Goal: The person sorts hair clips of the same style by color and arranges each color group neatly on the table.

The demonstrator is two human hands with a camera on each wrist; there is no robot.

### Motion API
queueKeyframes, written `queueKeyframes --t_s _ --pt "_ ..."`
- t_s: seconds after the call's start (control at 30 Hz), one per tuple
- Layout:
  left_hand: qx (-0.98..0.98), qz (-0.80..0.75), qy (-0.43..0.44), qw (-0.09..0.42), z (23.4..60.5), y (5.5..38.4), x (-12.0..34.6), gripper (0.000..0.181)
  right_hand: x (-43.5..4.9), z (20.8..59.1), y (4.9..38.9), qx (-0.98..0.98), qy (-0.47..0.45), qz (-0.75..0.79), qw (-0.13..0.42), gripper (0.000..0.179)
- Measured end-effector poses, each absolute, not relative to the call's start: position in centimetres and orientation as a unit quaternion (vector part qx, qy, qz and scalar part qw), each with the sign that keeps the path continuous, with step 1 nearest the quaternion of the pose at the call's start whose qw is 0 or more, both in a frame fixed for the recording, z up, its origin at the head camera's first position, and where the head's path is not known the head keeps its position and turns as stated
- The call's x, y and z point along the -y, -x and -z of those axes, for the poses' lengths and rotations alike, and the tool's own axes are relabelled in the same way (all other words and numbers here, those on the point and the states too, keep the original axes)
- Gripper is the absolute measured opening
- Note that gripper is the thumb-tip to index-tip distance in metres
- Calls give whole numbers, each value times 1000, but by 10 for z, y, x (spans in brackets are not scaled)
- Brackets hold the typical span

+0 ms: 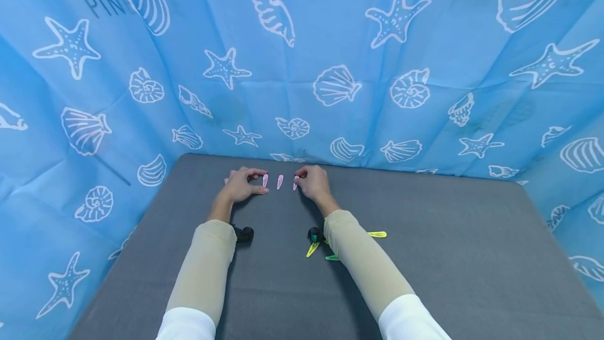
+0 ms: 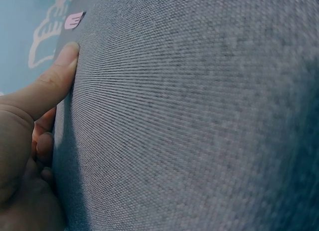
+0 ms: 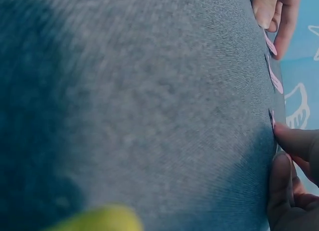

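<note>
Three pink snap hair clips stand in a row near the table's far edge. My left hand (image 1: 239, 185) is at the leftmost pink hair clip (image 1: 265, 180), holding it endwise between thumb and index finger. The middle pink hair clip (image 1: 280, 182) lies untouched between my hands; the right wrist view shows the same middle clip (image 3: 274, 77) upright in line with the others. My right hand (image 1: 313, 182) pinches the rightmost pink hair clip (image 1: 295, 183), its fingertips covering part of it. In the left wrist view, the left thumb (image 2: 62, 66) presses against the grey cloth.
Yellow hair clips (image 1: 377, 234) and a green hair clip (image 1: 332, 258) lie by my right forearm, which partly hides the group. Another yellow clip (image 1: 312, 249) is near the wrist camera. Behind the grey table (image 1: 448, 277) hangs a blue curtain (image 1: 302, 56) with shell prints.
</note>
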State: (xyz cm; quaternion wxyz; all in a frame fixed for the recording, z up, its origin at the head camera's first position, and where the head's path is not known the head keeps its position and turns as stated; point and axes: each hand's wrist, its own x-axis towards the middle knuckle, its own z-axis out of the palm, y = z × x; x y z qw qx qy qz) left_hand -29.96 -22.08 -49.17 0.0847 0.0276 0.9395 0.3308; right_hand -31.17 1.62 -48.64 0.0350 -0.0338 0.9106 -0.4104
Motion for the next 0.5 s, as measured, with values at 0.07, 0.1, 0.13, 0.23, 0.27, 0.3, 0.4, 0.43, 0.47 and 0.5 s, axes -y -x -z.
queueKeyframes --t_s 0.07,0.1,0.13,0.23,0.27,0.3,0.4,0.43,0.47,0.5 --pt "-938 -335 -32 85 491 299 219 59 -18 485 310 -913 38 405 34 20" --pt "-937 -337 -34 85 490 298 219 59 -19 484 310 -913 42 404 34 22" --pt "-937 -338 -35 85 490 298 218 59 -19 483 309 -914 49 402 34 25" --pt "-936 -338 -36 85 490 297 218 58 -22 479 306 -917 76 390 35 33" --pt "-937 -337 -36 84 491 298 218 58 -23 478 306 -919 87 384 35 35" --pt "-938 -336 -36 83 491 298 219 58 -24 476 305 -921 97 376 35 37" --pt "-937 -337 -36 84 491 298 220 59 -28 467 298 -928 118 352 38 45" --pt "-937 -337 -37 84 492 299 221 59 -30 463 295 -929 122 347 39 48" --pt "-936 -339 -37 83 492 299 222 60 -31 459 292 -931 127 339 41 50" --pt "-936 -341 -36 83 491 299 222 60 -33 455 288 -933 132 331 41 54"
